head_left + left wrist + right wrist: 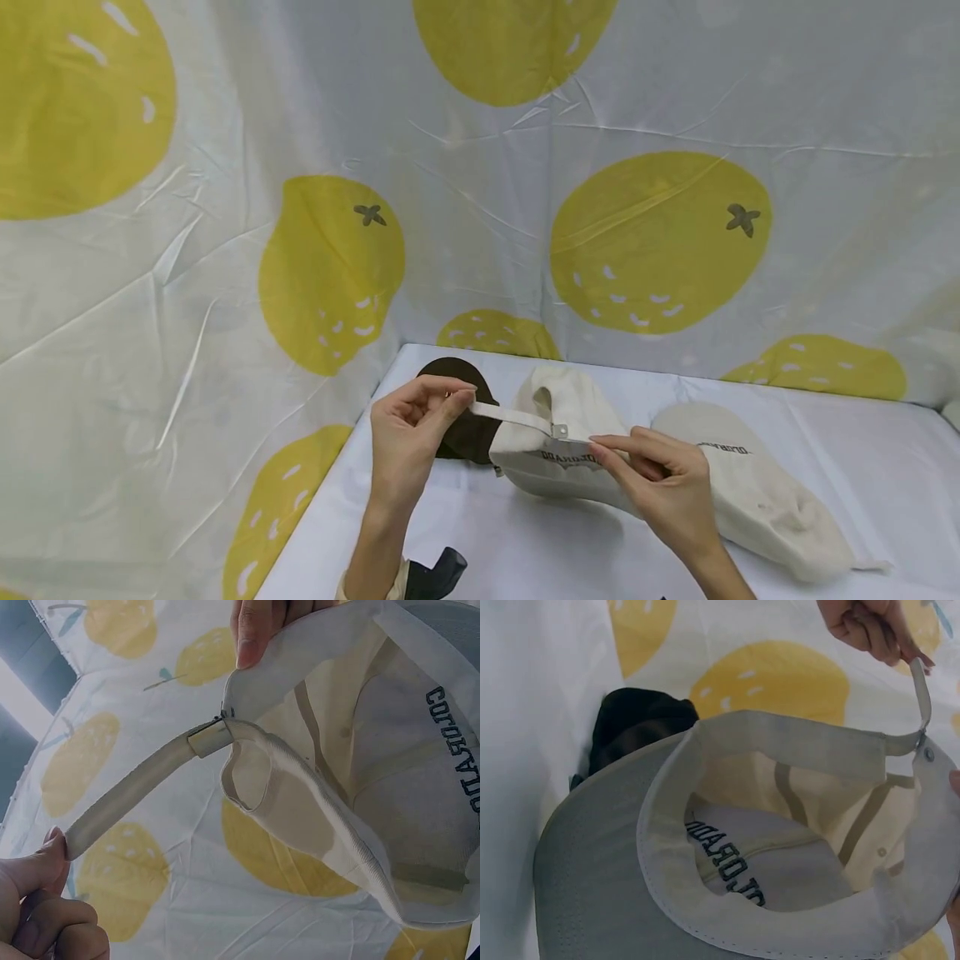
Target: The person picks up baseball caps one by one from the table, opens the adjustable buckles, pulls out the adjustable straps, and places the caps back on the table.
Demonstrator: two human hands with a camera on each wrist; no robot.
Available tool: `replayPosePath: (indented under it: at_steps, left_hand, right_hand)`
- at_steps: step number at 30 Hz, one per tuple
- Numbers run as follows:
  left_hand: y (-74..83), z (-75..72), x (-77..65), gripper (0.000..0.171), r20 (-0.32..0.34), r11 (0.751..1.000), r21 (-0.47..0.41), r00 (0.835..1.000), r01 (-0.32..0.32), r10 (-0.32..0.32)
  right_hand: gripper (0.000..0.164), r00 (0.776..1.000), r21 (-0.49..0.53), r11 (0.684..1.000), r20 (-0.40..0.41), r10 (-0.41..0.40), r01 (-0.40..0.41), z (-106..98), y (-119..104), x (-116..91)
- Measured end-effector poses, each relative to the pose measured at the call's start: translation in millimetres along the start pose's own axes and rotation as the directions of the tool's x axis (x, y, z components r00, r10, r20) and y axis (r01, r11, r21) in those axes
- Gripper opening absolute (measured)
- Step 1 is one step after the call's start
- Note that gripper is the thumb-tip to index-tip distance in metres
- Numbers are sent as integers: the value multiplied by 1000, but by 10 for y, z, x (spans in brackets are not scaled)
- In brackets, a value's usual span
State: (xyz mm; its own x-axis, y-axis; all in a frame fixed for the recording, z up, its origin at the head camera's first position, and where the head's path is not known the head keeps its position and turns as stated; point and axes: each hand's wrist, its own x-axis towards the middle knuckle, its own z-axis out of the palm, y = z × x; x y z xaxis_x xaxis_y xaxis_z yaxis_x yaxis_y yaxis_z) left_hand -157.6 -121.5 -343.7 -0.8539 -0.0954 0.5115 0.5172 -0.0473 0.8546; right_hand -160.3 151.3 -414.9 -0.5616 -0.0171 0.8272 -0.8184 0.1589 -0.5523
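My left hand [408, 429] pinches the free end of a narrow cream strap [510, 415] between thumb and index finger. The strap belongs to a cream baseball cap [573, 396] and is pulled out taut through a small metal buckle [211, 738]. On the buckle's other side, my right hand [667, 483] pinches the cap's back edge. In the right wrist view, the cap's open underside faces the camera, with its grey-looking brim [592, 855] at the left. Dark lettering [724, 855] shows through inside. Only bits of the right hand show there.
A dark brown cap [450, 368] lies behind, near the table's left corner. To the right rests a second cream cap [772, 500] with dark lettering and a loose strap end. Lemon-print sheets [480, 192] hang round the white table [517, 558].
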Motion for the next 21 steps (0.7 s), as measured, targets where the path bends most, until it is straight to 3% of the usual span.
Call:
replayPosePath:
  at_steps: [13, 21]
  left_hand:
    - [-11, 84, -25, 8, 93, 1000, 26, 996, -10, 8]
    - [-37, 76, -26, 17, 116, 999, 36, 993, 4, -8]
  right_hand:
    - [41, 1000, -12, 1000, -4, -1, 1, -18, 3, 12]
    - [40, 999, -45, 999, -50, 10, -12, -25, -28, 23]
